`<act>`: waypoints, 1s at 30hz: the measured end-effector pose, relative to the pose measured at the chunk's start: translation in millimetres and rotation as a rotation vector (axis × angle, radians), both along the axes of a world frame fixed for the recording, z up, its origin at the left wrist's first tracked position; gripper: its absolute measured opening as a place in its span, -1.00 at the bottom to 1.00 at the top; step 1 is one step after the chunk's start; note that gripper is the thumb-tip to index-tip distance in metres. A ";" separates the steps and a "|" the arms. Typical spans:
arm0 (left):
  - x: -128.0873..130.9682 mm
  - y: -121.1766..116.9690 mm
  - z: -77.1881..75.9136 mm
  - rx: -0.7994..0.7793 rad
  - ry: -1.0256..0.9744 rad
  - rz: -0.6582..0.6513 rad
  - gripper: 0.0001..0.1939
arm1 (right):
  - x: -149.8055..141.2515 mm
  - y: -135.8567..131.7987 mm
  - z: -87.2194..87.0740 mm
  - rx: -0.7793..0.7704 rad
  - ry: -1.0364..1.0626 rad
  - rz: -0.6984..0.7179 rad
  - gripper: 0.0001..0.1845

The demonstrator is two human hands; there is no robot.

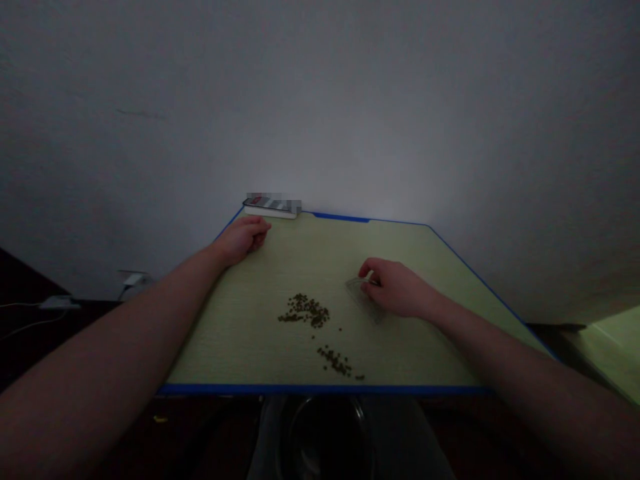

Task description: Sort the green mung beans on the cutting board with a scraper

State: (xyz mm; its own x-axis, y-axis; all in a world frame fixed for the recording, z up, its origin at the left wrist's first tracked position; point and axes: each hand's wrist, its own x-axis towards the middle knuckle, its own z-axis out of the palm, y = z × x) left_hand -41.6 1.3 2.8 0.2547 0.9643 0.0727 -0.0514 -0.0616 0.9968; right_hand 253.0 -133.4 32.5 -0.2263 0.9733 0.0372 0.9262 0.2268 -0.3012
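Note:
Small brown pellets (306,311) lie loosely heaped on the pale table, and a second scatter of pellets (336,361) lies nearer the front edge. To the right of them, my right hand (393,287) pinches the upper edge of a clear plastic bag (367,303), which looks flat and partly see-through. My left hand (243,240) rests near the table's far left corner with its fingers curled in. Nothing shows in it. Just beyond it lies a flat white-edged box or book (270,210), its top partly blurred out.
The pale table (240,347) has a blue rim and meets a grey wall (320,100) at the back. Below the front edge, a round glossy dark container (327,440) sits between the person's legs. At the left are a white plug and power strip (59,303) with cables.

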 end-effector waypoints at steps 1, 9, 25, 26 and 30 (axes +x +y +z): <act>0.1 0.0 0.0 -0.004 0.000 0.002 -0.76 | 5.2 2.5 0.1 0.002 -0.024 -0.018 -0.83; 2.1 -2.8 3.1 -0.009 -0.006 -0.015 -0.74 | 55.8 15.1 8.3 -0.016 -0.066 -0.119 -0.80; 1.6 -1.4 1.7 0.000 -0.014 -0.008 -0.76 | -30.5 -15.8 11.3 -0.249 0.036 0.435 -0.74; 1.4 -1.1 1.4 0.002 -0.010 -0.006 -0.76 | -35.7 -15.1 12.3 -0.236 0.034 0.460 -0.74; 0.3 0.4 0.0 0.006 -0.002 -0.014 -0.76 | -56.0 -12.8 17.3 -0.184 0.006 0.605 -0.73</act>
